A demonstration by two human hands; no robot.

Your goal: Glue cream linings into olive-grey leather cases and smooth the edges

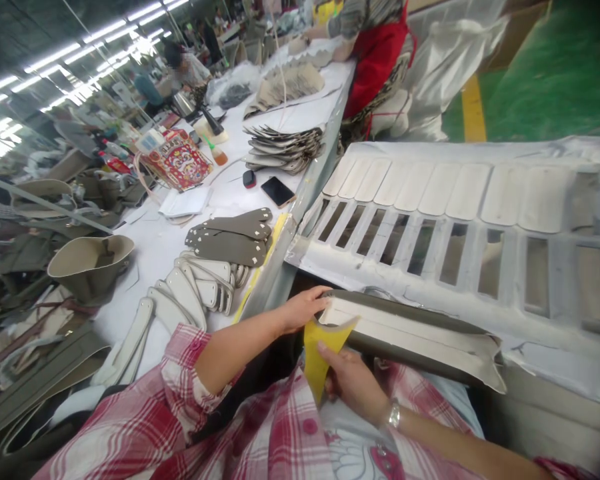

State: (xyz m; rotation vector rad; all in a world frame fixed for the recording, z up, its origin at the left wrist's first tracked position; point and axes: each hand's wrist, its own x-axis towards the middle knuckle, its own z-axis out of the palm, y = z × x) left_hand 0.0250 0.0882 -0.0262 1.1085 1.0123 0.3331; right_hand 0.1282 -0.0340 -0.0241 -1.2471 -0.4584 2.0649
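Note:
My right hand [355, 383] pinches a yellow sheet piece [325, 353] with a curved, pointed top edge, the thumb lying on its face. The sheet stands in front of the near end of a long, folded panel [410, 330], olive-grey outside and cream inside. My left hand [304, 311] grips that end of the panel, fingers over its corner, close to the top of the yellow sheet. The panel lies across my lap, along the near edge of a slotted rack, and its far end flares open. Part of the left fingers is hidden behind the panel.
The rack [380, 262] at the right carries a row of cream pieces [420, 183]. On the white table are dark strap pieces [233, 240], cream strips [180, 293], a phone [278, 191], a stack of pieces [283, 148] and a red patterned bag [183, 160]. A person in red [380, 60] works beyond.

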